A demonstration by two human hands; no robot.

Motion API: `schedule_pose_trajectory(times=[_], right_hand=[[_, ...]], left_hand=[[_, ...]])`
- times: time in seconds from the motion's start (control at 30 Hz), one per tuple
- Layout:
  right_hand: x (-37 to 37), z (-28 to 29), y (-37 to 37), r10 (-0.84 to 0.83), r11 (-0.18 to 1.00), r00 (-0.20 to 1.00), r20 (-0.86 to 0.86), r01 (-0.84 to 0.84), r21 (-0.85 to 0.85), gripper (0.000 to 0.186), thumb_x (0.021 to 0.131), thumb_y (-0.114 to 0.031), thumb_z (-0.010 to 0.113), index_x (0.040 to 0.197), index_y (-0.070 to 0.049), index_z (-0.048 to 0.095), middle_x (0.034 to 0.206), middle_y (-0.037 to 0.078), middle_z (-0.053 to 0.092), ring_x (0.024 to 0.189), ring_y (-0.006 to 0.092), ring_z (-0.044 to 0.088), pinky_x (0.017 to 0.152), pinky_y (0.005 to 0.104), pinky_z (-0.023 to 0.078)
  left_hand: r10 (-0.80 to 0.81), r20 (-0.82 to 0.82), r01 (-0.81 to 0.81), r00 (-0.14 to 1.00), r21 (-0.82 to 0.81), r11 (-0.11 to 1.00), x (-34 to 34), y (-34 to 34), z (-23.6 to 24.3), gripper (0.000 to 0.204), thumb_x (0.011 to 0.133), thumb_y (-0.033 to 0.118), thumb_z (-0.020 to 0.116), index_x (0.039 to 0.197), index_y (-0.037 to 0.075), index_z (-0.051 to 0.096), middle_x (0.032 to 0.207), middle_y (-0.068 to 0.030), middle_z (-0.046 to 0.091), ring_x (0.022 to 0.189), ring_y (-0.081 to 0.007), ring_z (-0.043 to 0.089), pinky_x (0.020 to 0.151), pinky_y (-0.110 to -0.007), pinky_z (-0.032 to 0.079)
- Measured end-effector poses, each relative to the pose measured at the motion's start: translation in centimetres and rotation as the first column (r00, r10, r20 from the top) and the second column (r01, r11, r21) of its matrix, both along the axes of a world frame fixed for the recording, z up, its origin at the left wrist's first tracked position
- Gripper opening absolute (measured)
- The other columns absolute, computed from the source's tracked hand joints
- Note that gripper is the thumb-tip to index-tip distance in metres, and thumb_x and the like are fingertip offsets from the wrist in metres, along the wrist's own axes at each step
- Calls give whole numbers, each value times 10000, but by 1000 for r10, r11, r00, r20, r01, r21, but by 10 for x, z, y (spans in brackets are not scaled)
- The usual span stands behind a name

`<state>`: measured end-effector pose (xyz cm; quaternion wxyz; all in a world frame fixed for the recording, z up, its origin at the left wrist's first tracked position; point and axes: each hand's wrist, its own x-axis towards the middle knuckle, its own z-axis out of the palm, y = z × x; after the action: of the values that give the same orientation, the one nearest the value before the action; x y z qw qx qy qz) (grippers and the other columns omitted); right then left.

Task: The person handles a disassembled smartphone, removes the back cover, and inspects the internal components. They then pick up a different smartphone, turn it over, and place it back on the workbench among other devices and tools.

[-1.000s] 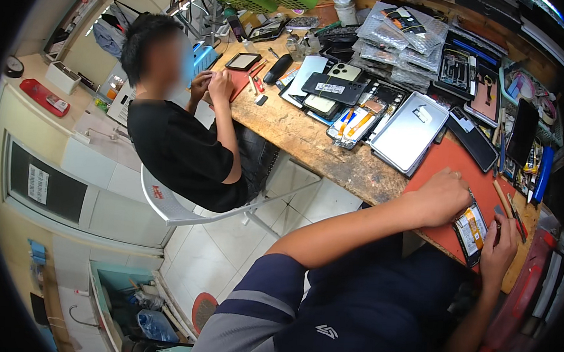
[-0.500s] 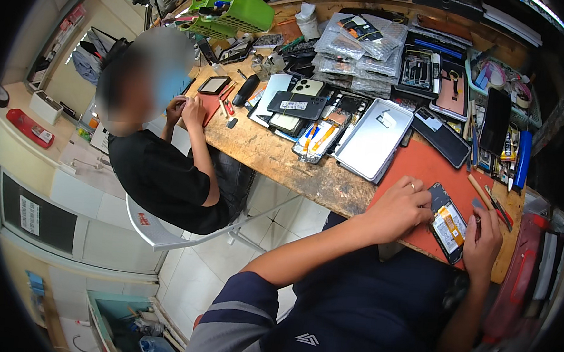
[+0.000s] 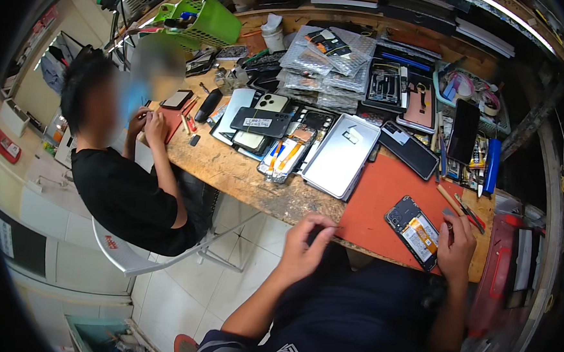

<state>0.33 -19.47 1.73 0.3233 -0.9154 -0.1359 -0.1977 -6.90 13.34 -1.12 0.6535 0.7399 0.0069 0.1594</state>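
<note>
An opened phone (image 3: 414, 232) lies on the red-orange mat (image 3: 374, 201), its dark frame, pale battery and orange flex cable exposed. My left hand (image 3: 304, 249) is at the bench's front edge, left of the phone. Its thumb and forefinger are pinched, and a thin dark sliver, too small to name, shows at their tips. My right hand (image 3: 456, 248) rests by the phone's right edge with curled fingers; what they hold, if anything, is hidden. A small grey flat piece (image 3: 448, 213) shows just beyond those fingertips, close to tweezers (image 3: 470, 210) and a wooden-handled tool (image 3: 449, 200).
A silver metal tray (image 3: 341, 155) and stacked phones (image 3: 259, 122) stand left of the mat. Behind are bubble-wrapped packs (image 3: 327, 66), a green basket (image 3: 214, 20) and a parts bin (image 3: 474, 91). Another person (image 3: 126, 192) sits at the bench's left, hands on something small.
My left hand has moved off the phone's top, leftward to the bench edge. My right hand stays by the phone. The whole view has shifted, so the bench appears further left.
</note>
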Motion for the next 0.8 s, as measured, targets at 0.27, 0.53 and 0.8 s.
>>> schedule_pose_trajectory(times=[0.27,0.53,0.8], right_hand=[[-5,-3,-7,-17,1000,1000,20,17,-6,126,945,-48,667,1058,5,685,957,181,643,856,402,684,731,464,532],[-9,-7,-8,-17,999,1000,-8,17,35,150,955,-38,630,1073,32,691,955,189,646,829,374,675,732,461,520],[11,9,11,71,997,991,113,-68,-33,245,1004,-70,538,1153,65,678,963,228,635,937,430,626,851,487,486]], left_hand=[[247,80,-259,966,229,938,30,18,13,89,962,22,738,1050,12,724,941,-67,729,918,-165,679,839,-306,530],[164,329,-330,930,549,768,103,16,28,211,908,80,753,1115,86,794,1064,-113,728,1040,-319,656,886,-438,498],[285,313,-415,906,519,747,37,56,19,76,959,105,716,941,35,693,908,-138,644,916,-337,618,824,-457,461]])
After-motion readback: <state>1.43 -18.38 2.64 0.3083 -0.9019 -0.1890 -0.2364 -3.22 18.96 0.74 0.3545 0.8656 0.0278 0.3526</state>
